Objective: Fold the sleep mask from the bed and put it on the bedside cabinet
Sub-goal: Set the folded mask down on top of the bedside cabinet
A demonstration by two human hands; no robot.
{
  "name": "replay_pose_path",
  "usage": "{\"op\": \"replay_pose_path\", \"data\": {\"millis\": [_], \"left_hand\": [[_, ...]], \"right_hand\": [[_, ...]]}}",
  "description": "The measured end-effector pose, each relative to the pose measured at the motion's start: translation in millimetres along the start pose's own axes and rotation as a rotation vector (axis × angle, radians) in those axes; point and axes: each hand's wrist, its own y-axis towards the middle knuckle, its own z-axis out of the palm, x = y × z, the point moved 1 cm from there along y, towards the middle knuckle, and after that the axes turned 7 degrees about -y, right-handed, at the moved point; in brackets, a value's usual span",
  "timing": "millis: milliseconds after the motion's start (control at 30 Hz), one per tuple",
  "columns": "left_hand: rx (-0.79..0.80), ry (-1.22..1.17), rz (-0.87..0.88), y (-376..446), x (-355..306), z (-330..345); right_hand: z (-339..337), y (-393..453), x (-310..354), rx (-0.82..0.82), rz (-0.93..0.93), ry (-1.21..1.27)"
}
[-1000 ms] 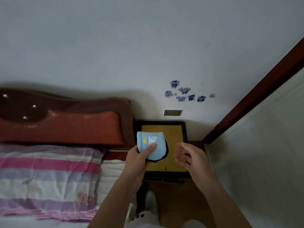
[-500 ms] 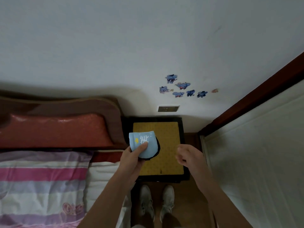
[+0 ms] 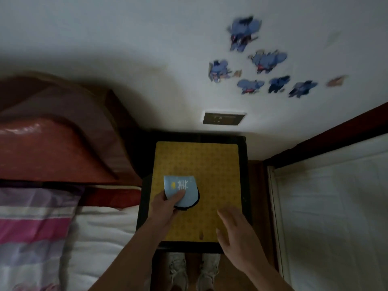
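Dim bedroom corner fills the head view: wall across the top, bed (image 3: 98, 232) at lower left, and the cabinet (image 3: 244, 185) with its yellow top at center.

The mask (image 3: 180, 191) is already folded in half, light blue side up with a dark edge showing underneath. It sits over the left part of the cabinet top, clamped between the thumb and fingers of the left hand (image 3: 165, 206).

The right hand (image 3: 235, 229) is open and holds nothing, low over the cabinet's lower right, blurred.

So folding and carrying look done; 1 step seems left, setting the mask down and letting go. Whether the mask touches the top yet is hard to tell in this light.
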Motion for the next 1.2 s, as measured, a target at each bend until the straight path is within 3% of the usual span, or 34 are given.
{"op": "replay_pose_path", "data": {"millis": [100, 433, 633, 733, 867, 1200], "left_hand": [[-0.046, 0.115, 0.06, 23.5, 8.1, 6.2], [-0.182, 0.577, 0.377, 39.9, 20.9, 2.5], [-0.12, 0.999, 0.826, 22.1, 18.9, -0.8], [-0.005, 1.285, 1.094, 14.0, 25.2, -11.4], [0.194, 1.616, 1.011, 11.8, 40.4, -18.0], [0.189, 1.801, 0.866, 18.6, 38.2, 11.1]], "right_hand": [[24.9, 10.9, -4.2, -0.062, -0.04, -0.1], [65.9, 18.8, -12.2, -0.038, -0.022, -0.272], [65.0, 19.4, -13.4, -0.011, -0.019, -0.278], [65.6, 19.5, -14.6, 0.002, -0.017, -0.285], [68.1, 19.4, -15.9, -0.01, -0.021, -0.283], [61.0, 18.2, -10.8, -0.022, -0.038, -0.341]]}}
